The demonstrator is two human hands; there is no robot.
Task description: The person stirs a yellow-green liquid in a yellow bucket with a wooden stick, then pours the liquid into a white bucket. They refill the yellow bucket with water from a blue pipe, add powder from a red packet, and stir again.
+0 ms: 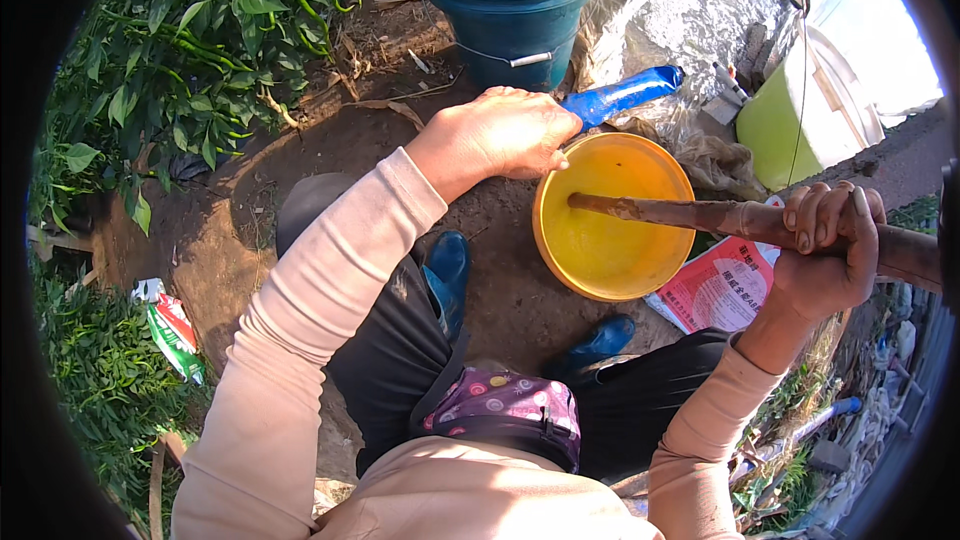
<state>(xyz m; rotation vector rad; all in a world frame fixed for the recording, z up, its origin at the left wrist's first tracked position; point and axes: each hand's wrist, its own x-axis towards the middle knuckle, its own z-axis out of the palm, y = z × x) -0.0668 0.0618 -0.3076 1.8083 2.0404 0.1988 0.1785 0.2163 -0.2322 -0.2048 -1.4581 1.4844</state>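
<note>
My left hand [499,133] is closed around one end of a blue foil packet [626,96], just above the rim of a yellow plastic bucket [541,240]. What comes out of the packet, if anything, cannot be seen. Yellow liquid [600,247] lies inside the bucket. My right hand [829,240] grips a thick brown wooden stick [675,214], whose far end dips into the liquid. A red and white printed bag [724,281] lies on the ground, partly behind the bucket and the stick.
A dark green bucket [510,22] with a wire handle stands ahead. Clear plastic sheeting [697,7] and a light green bucket [780,120] are at the right. Pepper plants [195,37] grow at the left, near a discarded red and green packet [176,334]. My blue boots [450,277] flank the bucket's near side.
</note>
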